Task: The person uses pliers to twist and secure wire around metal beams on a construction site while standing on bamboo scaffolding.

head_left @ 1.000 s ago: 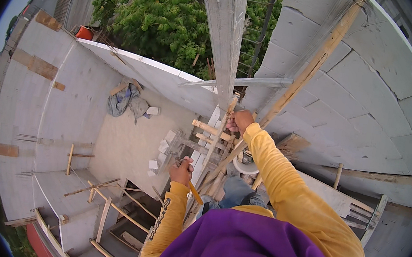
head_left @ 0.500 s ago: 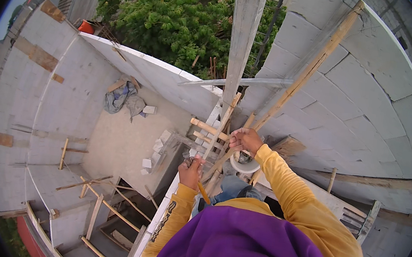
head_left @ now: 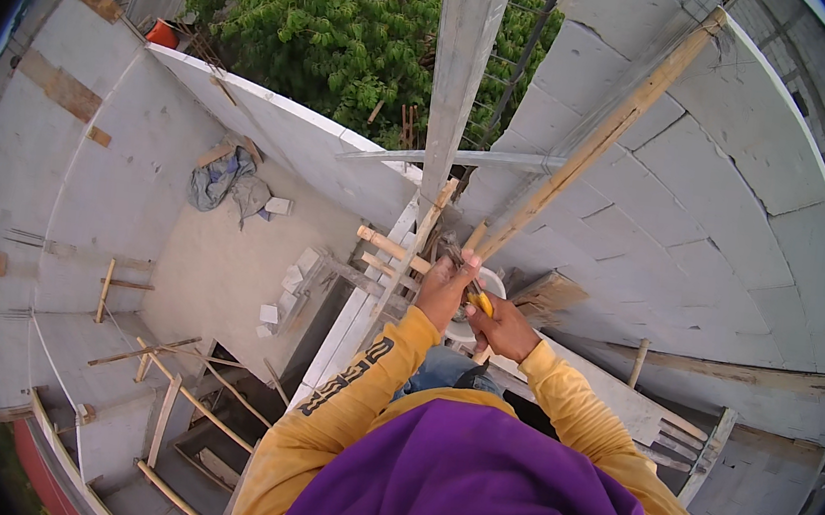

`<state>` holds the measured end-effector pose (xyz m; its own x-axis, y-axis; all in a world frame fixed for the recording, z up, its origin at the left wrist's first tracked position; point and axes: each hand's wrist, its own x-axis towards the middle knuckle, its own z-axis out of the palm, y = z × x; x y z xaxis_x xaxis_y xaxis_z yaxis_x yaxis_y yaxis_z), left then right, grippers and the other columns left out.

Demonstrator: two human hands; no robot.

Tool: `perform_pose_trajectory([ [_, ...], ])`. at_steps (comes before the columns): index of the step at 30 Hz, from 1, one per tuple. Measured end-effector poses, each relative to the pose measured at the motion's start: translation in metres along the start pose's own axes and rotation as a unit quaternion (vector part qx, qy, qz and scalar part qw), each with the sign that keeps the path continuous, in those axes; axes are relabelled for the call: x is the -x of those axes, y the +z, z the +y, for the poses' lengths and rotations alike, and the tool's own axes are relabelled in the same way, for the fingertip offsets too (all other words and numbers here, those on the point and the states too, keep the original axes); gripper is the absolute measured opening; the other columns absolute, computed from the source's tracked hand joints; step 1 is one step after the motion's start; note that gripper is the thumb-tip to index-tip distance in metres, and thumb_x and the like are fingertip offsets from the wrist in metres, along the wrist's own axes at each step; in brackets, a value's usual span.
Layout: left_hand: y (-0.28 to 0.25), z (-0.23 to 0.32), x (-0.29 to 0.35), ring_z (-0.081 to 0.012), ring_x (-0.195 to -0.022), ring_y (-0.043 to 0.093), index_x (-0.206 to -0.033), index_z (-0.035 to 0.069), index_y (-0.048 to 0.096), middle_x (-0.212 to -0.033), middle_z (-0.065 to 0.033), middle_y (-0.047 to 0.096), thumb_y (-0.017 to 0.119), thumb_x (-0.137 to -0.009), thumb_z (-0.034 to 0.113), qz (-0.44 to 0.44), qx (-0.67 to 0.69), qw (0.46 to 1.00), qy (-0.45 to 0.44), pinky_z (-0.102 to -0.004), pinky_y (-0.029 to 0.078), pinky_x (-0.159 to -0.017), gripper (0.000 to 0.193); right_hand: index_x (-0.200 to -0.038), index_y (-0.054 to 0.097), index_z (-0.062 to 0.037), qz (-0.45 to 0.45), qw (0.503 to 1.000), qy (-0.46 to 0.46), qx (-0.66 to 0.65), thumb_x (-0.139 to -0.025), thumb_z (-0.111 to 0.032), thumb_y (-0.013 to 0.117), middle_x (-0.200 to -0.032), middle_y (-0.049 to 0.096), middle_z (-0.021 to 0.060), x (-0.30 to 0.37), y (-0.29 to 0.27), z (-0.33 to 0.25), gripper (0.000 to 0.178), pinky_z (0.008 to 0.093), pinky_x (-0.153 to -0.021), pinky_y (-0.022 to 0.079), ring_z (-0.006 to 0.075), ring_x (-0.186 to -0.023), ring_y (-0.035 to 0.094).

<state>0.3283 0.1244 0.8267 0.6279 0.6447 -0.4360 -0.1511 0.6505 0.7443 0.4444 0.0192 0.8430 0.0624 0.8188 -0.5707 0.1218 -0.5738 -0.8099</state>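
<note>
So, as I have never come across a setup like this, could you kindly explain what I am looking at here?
There is no machine: a person works with two bare hands. The view comes from a wide fisheye camera on their head, looking down, so straight edges bend near the rim. The purple cloth and yellow sleeves are the person's own clothing.

The right hand grips a yellow-handled tool. The left hand is right beside it; what its fingers hold is too small to tell. A white bucket shows just behind the hands, and a grey post rises ahead.

On the pale floor to the left lie light blocks and a crumpled grey sheet.
</note>
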Motion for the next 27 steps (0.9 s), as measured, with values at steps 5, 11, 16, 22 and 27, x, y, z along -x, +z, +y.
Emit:
perform_pose_trajectory([
  [5,-0.027,-0.035,-0.045,-0.0197,-0.106,0.058,-0.131,0.001,0.048,-0.115,-0.0117,0.061,0.045,-0.096,0.053,0.069,-0.004,0.997,-0.041,-0.0349,0.041,-0.094,0.063,-0.112,0.052,0.0021,-0.026,0.989,0.068,-0.131,-0.097,-0.026,0.052,-0.09,0.063,0.0104,-0.025,-0.048,0.025,0.032,0.0319,-0.071,0.055,0.0196,-0.078,0.065],
  [11,-0.049,-0.053,-0.098,-0.0229,-0.119,0.052,-0.134,0.001,0.046,-0.127,-0.0112,0.058,0.039,-0.097,0.049,0.158,0.086,0.982,-0.052,-0.0384,0.036,-0.102,0.062,-0.115,0.052,0.0025,-0.087,0.988,0.101,-0.071,-0.095,-0.023,0.055,-0.109,0.065,0.0154,-0.069,-0.074,0.013,0.033,0.0379,-0.087,0.053,0.0236,-0.098,0.065],
  [16,-0.053,-0.054,-0.117,-0.0234,-0.121,0.05,-0.136,0.0,0.043,-0.134,-0.0126,0.051,0.042,-0.096,0.045,0.164,0.123,0.977,-0.057,-0.0401,0.037,-0.101,0.06,-0.122,0.051,-0.0001,-0.128,0.984,0.126,-0.014,-0.094,-0.022,0.055,-0.11,0.066,0.0124,-0.101,-0.084,0.002,0.035,0.0385,-0.088,0.052,0.0218,-0.102,0.063],
  [22,-0.048,-0.049,-0.123,-0.0272,-0.126,0.045,-0.141,-0.001,0.034,-0.143,-0.0164,0.041,0.041,-0.097,0.036,0.18,0.153,0.97,-0.058,-0.0427,0.038,-0.104,0.058,-0.121,0.051,0.0005,-0.152,0.979,0.136,-0.027,-0.094,-0.022,0.055,-0.111,0.065,0.0129,-0.112,-0.09,-0.011,0.036,0.0384,-0.089,0.052,0.0218,-0.101,0.063],
  [27,-0.043,-0.05,-0.128,-0.0284,-0.127,0.044,-0.141,-0.002,0.031,-0.144,-0.0178,0.039,0.039,-0.098,0.032,0.178,0.187,0.964,-0.06,-0.044,0.036,-0.106,0.055,-0.118,0.053,0.0026,-0.162,0.978,0.127,0.024,-0.094,-0.022,0.054,-0.108,0.064,0.0138,-0.119,-0.103,-0.01,0.034,0.0387,-0.089,0.053,0.0233,-0.1,0.063],
])
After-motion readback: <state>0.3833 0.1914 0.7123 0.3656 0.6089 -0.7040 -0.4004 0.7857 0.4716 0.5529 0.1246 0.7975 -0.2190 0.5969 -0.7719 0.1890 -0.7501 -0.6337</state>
